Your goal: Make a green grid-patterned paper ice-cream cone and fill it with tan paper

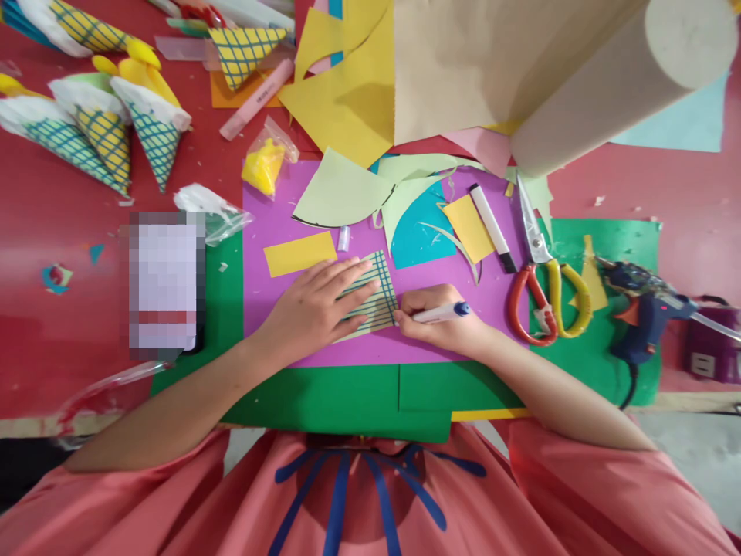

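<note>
Right hand [445, 333] around one pen [440, 313], left [321, 305] on apparently one sheet [380, 284]

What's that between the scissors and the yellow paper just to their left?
A white marker with a black end lies there, in the head camera's view.

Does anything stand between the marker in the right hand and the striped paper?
Nothing visible blocks the marker in the right hand at the right edge of the striped paper. Farther left, the left hand lies across the paper, covering part of it.
</note>
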Action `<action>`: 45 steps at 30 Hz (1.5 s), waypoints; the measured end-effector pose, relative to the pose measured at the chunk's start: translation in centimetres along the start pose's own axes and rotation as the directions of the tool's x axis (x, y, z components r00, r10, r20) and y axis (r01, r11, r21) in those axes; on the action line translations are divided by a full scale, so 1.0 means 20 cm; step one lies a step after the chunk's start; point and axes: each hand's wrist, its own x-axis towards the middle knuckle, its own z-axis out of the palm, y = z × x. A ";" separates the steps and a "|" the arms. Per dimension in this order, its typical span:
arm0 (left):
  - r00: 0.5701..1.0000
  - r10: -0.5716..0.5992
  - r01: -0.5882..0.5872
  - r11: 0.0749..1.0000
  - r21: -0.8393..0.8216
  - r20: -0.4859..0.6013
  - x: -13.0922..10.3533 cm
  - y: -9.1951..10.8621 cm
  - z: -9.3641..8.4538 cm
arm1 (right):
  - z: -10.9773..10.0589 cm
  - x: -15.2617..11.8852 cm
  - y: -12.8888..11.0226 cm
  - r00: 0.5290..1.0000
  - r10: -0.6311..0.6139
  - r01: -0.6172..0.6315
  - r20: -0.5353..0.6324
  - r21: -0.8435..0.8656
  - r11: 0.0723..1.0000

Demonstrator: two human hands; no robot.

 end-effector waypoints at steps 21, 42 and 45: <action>0.988 0.145 -0.143 0.989 -0.044 0.052 -0.02 0.06 0.02 | -0.05 0.03 0.07 0.951 0.080 -0.028 -0.300 0.174 0.984; 0.987 0.134 -0.132 0.991 -0.022 0.089 -0.02 0.07 0.01 | -0.03 0.04 0.08 0.955 0.026 -0.011 -0.296 0.054 0.999; 0.988 0.133 -0.131 0.991 -0.026 0.085 -0.02 0.07 0.01 | -0.04 0.04 0.08 0.956 0.016 -0.005 -0.293 0.037 0.999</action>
